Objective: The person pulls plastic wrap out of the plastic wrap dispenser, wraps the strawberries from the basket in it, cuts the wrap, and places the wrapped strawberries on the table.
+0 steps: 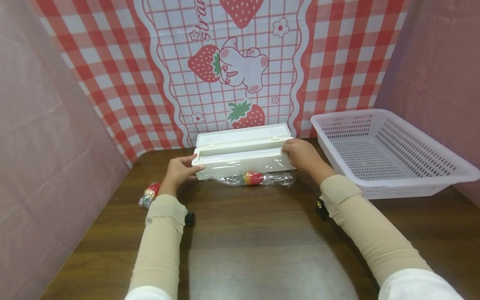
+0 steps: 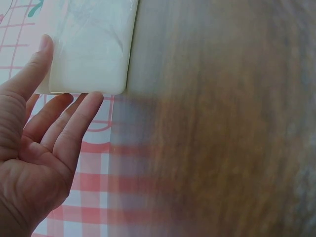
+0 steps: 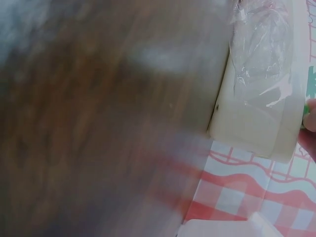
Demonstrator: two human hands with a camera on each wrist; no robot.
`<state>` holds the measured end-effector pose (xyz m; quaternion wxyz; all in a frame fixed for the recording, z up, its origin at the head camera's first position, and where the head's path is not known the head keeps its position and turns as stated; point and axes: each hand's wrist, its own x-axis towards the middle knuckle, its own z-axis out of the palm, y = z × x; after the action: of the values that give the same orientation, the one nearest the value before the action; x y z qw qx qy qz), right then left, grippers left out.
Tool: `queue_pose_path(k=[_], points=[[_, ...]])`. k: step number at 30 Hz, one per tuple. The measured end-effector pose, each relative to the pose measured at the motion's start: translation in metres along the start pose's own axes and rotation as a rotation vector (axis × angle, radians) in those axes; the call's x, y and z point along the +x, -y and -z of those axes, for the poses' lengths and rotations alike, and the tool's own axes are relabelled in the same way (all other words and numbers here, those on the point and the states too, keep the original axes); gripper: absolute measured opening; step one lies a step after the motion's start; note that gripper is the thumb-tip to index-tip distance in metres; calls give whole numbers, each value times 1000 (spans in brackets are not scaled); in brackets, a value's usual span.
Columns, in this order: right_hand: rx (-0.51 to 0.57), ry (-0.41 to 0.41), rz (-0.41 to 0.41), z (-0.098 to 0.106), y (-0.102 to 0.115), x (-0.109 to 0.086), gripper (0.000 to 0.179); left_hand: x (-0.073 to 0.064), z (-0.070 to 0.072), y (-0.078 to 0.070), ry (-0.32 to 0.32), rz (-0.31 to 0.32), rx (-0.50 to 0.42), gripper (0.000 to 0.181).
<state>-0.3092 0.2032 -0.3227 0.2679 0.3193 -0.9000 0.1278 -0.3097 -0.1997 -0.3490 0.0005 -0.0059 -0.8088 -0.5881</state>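
Note:
A long white case (image 1: 245, 164) with its lid (image 1: 243, 134) raised stands near the back edge of the table. My left hand (image 1: 180, 170) grips its left end, thumb on the front wall and fingers round the end. My right hand (image 1: 301, 154) has bent fingers at the right end of the rim. Beside a right fingertip (image 3: 310, 121) shows a small bright green bit, too little to identify. A clear-wrapped item with a red and yellow middle (image 1: 253, 178) lies along the case's front. Another wrapped red and yellow item (image 1: 151, 191) lies left of my left wrist.
A white perforated plastic basket (image 1: 408, 187) stands on the right of the brown wooden table (image 1: 255, 250). Behind hangs a red checked cloth (image 1: 337, 62) with strawberries and a cartoon animal. Pink cloth (image 1: 48, 146) covers both sides.

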Motion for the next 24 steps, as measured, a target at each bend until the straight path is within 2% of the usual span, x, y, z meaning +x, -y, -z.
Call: queue_pose_path(k=[24], points=[[-15,9,-38,1,-4,-3,19,0,0,1,0,0,1,62]])
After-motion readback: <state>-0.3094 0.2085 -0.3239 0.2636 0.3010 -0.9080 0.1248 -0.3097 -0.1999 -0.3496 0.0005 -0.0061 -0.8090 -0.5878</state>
